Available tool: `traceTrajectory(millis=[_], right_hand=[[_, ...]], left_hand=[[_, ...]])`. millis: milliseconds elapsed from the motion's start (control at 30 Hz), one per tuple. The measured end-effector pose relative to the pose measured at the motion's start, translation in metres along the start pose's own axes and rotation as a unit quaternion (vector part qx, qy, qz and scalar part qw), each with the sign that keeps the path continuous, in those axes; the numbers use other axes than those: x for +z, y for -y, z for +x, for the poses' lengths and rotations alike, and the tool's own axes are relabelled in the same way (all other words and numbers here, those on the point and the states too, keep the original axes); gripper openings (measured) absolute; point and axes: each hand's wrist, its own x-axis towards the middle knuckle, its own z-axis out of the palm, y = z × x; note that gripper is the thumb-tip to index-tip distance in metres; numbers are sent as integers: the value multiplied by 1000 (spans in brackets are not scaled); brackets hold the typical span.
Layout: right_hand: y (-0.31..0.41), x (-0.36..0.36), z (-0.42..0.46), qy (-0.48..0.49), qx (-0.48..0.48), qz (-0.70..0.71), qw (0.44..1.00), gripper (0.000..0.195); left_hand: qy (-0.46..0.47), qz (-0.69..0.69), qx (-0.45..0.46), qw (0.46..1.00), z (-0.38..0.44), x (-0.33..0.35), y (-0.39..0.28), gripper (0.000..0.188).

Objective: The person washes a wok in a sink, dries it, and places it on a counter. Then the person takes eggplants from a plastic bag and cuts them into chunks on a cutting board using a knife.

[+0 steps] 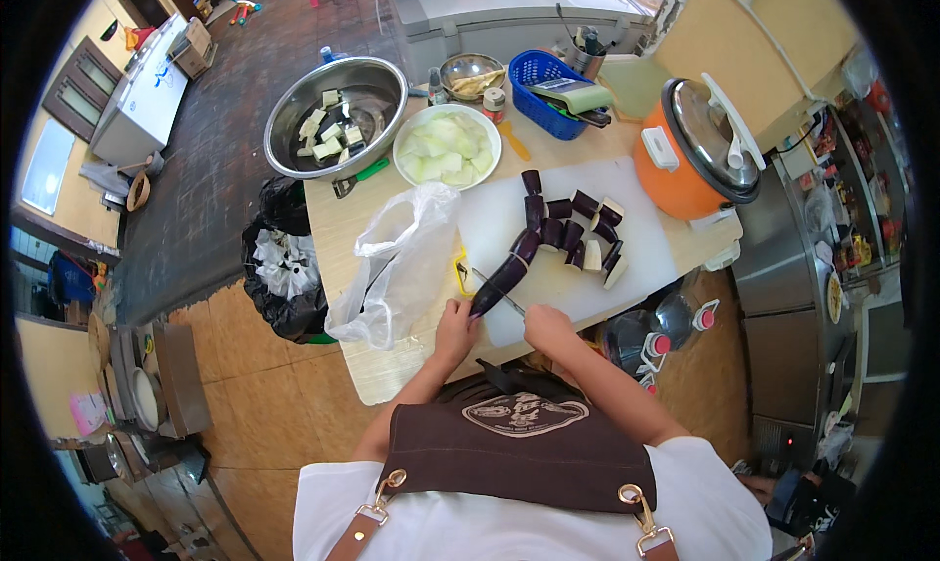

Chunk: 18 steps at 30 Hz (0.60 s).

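A long purple eggplant (pixel 493 288) lies slantwise along the left side of a white cutting board (pixel 643 216). My left hand (pixel 457 332) grips its near end. My right hand (pixel 548 329) is closed around the handle of a knife (pixel 502 294), whose thin blade lies across the eggplant; how deep it cuts I cannot tell. Beyond the blade, cut lengths (pixel 524 244) continue the eggplant's line. Several shorter eggplant chunks (pixel 571 235) are scattered over the board's middle, some showing pale flesh. A yellow-framed tool (pixel 463 273), perhaps a peeler, sits at the board's left edge.
Left of the board are a plastic bag (pixel 400 267) and a green-handled peeler (pixel 360 178). Behind stand a steel basin (pixel 283 139) of pale chunks, a plate (pixel 397 150) of sliced vegetable and a blue basket (pixel 540 113). An orange cooker (pixel 672 183) stands right; bottles (pixel 628 341) below.
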Motion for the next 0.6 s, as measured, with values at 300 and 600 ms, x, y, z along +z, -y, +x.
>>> traceTrajectory(millis=[300,600], right_hand=[[-46,18,2,-39,-26,107,993,32],[-93,2,-53,-214,73,308,924,39]], left_hand=[[-32,-138,-113,983,-21,-8,15,29],[47,62,-146,986,113,34,1,58]])
